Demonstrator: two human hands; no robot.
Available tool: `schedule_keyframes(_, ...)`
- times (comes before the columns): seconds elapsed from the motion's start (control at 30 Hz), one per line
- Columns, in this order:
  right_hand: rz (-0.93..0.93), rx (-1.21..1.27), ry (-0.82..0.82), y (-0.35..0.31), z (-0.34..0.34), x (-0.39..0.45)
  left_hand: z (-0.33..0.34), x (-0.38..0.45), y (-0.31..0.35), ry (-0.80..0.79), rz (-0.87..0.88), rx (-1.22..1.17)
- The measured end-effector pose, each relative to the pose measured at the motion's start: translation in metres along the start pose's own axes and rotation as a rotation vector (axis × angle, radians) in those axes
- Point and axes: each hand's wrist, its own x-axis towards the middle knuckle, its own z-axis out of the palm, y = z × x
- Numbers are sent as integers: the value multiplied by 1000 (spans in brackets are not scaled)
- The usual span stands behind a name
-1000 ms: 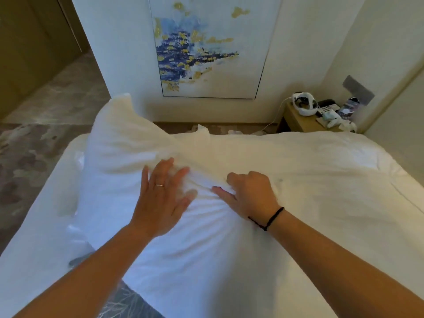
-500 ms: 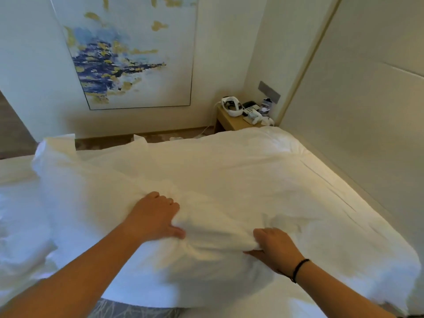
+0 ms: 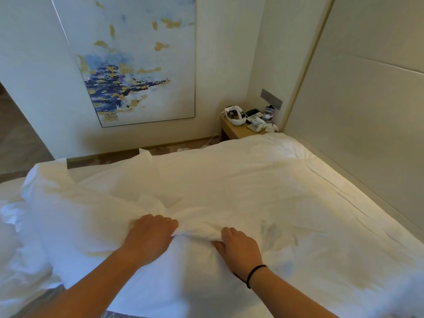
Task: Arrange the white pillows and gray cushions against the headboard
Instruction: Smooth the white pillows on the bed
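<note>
- Since half a second ago, the right hand (image 3: 241,251) has been brought in beside the left hand (image 3: 150,236) at lower centre.
- A ridge of the white pillow (image 3: 91,216) is bunched between them, fingers curled shut on cloth.
- The pillow is judged ready for lifting.
- The bed (image 3: 286,180) lies open to the right, up to the headboard (image 3: 367,111).

1. A pillow (image 3: 96,223) lies on the bed (image 3: 286,191), filling the lower left of the frame.
2. Both hands rest on the pillow at lower centre, left hand (image 3: 149,237) just left of right hand (image 3: 238,251).
3. A nightstand (image 3: 236,130) stands behind the bed, right of centre.
4. A painting (image 3: 137,65) hangs at upper left.
5. A headboard panel (image 3: 367,122) runs along the bed's right edge.
</note>
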Motion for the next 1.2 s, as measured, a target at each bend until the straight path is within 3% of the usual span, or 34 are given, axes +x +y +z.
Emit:
schedule_keyframes(0.27,-73,132,94,90,-37,-23,-53,32,78,-71,-132,-67)
schedule_keyframes(0.37,-127,165,166,145,-72,-28,-92,66,122,71,-36,26)
schedule_keyframes(0.53,-194,155,437,252,-146,-39,-139,135,209,248,-41,22)
schedule_keyframes(0.6,-195,151,475,294,-169,-47,-146,161,245,265,-55,-28)
schedule_keyframes(0.8,-132,104,380,403,-180,-81,-119,218,343,150,-62,-165)
schedule_keyframes(0.93,-40,-17,164,460,-144,-100,-64,243,405,-87,-136,-280)
schedule_keyframes(1.03,89,-38,45,498,-120,-122,-42,262,445,-159,-69,-345)
schedule_keyframes(1.2,-3,-69,126,539,-115,-144,-38,284,468,-256,66,-426)
